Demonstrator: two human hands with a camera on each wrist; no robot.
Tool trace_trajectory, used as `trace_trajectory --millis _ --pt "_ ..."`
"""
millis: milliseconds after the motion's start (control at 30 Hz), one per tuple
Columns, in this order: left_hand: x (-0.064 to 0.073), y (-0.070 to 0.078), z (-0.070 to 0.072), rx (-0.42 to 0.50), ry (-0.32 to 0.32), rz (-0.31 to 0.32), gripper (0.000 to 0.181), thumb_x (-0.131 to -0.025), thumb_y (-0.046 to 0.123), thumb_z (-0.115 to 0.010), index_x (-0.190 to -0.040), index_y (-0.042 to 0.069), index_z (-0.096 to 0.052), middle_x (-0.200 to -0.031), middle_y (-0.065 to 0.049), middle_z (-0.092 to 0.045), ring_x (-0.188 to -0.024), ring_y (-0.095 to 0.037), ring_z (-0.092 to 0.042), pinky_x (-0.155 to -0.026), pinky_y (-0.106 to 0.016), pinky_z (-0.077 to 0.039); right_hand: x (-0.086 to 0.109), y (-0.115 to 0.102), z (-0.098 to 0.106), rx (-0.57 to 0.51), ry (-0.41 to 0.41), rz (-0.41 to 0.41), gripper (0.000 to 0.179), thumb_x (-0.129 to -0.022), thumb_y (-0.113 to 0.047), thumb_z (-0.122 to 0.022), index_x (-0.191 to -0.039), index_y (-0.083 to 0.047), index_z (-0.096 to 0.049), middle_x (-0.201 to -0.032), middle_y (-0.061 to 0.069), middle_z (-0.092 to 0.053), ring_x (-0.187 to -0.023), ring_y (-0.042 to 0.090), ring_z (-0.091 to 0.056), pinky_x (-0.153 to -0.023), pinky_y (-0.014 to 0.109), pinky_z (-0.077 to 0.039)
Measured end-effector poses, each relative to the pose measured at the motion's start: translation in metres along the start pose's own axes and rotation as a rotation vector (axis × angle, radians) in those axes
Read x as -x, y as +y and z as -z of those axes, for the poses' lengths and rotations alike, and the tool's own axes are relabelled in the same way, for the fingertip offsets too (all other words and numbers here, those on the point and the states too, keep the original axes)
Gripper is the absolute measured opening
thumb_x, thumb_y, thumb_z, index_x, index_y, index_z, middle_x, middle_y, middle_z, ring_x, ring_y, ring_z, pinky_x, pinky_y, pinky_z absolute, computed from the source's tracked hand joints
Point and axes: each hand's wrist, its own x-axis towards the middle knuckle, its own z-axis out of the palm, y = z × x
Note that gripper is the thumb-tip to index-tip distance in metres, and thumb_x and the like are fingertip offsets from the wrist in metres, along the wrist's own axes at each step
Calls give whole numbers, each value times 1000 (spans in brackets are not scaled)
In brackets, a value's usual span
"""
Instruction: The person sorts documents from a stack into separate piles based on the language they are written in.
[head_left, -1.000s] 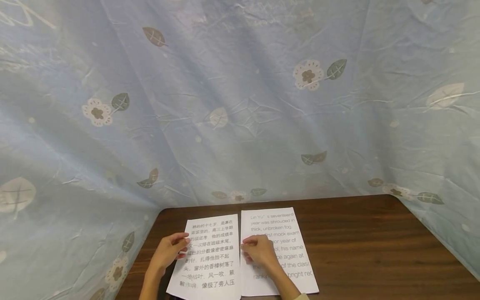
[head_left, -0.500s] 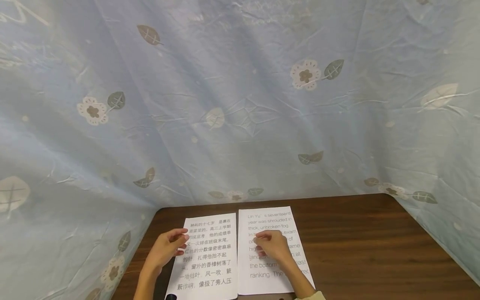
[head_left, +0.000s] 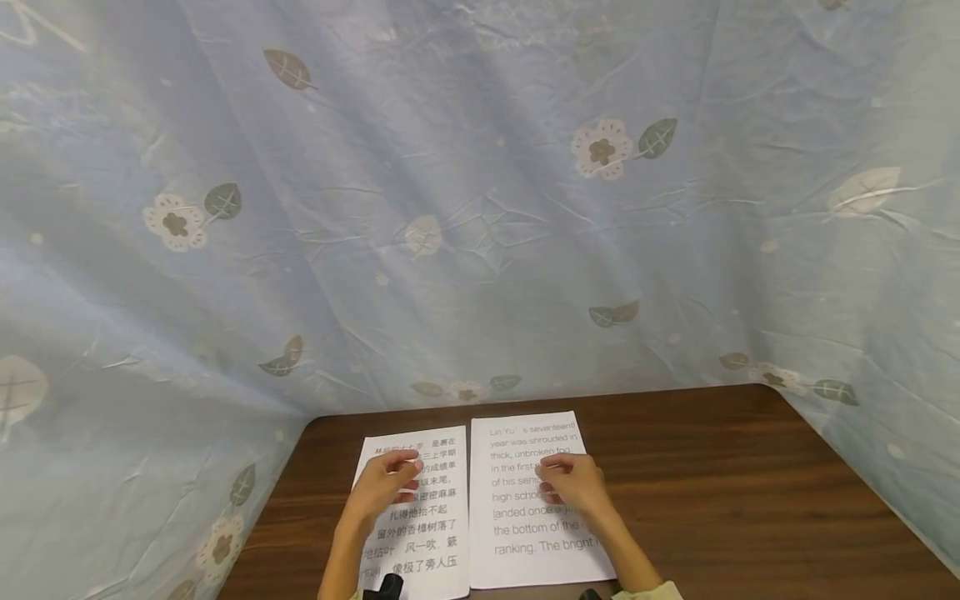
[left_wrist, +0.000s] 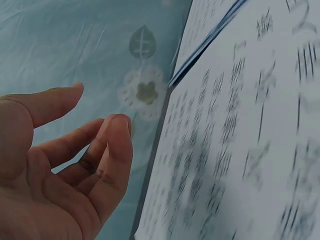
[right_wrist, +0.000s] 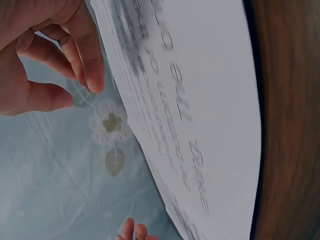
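Note:
Two white printed pages lie side by side: the left page point(head_left: 431, 533) carries Chinese characters, the right page point(head_left: 517, 525) English lines. Over the upper left page hovers my left hand point(head_left: 384, 485), its fingers loosely bent and holding nothing. In the left wrist view, thumb and fingers of the left hand point(left_wrist: 75, 170) stand apart. My right hand point(head_left: 576, 485) is above the right part of the English page, covering some words. The right wrist view shows a gap between thumb and fingertips of the right hand point(right_wrist: 55, 55), with nothing in it; left fingertips point(right_wrist: 131, 231) appear at the bottom.
The pages lie on a dark wooden table point(head_left: 690, 492) with rounded far corners. A pale blue curtain point(head_left: 480, 317) with flowers and leaves surrounds the table at the back and sides. A black wrist device point(head_left: 390, 586) shows at the left wrist.
Both hands have moved right: the left from the left page's outer edge further over its text, the right from near the gap between the pages towards the English page's right side.

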Motion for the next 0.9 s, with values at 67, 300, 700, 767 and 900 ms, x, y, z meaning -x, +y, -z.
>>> trace_trajectory --millis 67,300,700,767,900 --pt "-2 0 -8 14 -5 3 43 -102 16 -73 -138 -7 -65 -113 -21 -71 -89 -27 -72 -78 -44 -68 -1 1 6 5 10 0 30 -96 -13 -77 -119 6 -76 -96 15 -77 -77 18 -77 -66 30 -68" --pt "-9 1 -32 25 -34 -3 44 -103 18 -72 -137 -9 -65 -114 -24 -72 -87 -25 -73 -79 -44 -69 -3 5 25 18 33 -6 31 -97 -14 -77 -120 6 -76 -96 15 -76 -79 19 -77 -67 32 -68" --pt "-16 7 -58 54 -68 -6 49 -102 19 -72 -141 -10 -63 -116 -24 -73 -89 -27 -75 -76 -39 -68 -6 12 53 5 25 -30 37 -100 -15 -73 -128 9 -71 -106 19 -75 -87 21 -76 -72 32 -68" --pt "-17 6 -62 52 -71 -7 48 -103 19 -71 -141 -10 -62 -115 -24 -73 -88 -26 -75 -76 -39 -68 -7 13 57 4 26 -33 38 -101 -16 -73 -130 10 -70 -107 20 -75 -87 21 -75 -72 32 -68" --pt "-20 1 -69 44 -68 11 49 -101 19 -72 -141 -8 -63 -115 -23 -74 -87 -24 -75 -75 -38 -68 -9 16 63 14 38 -44 39 -100 -16 -74 -130 10 -70 -104 19 -76 -84 19 -73 -70 30 -68"
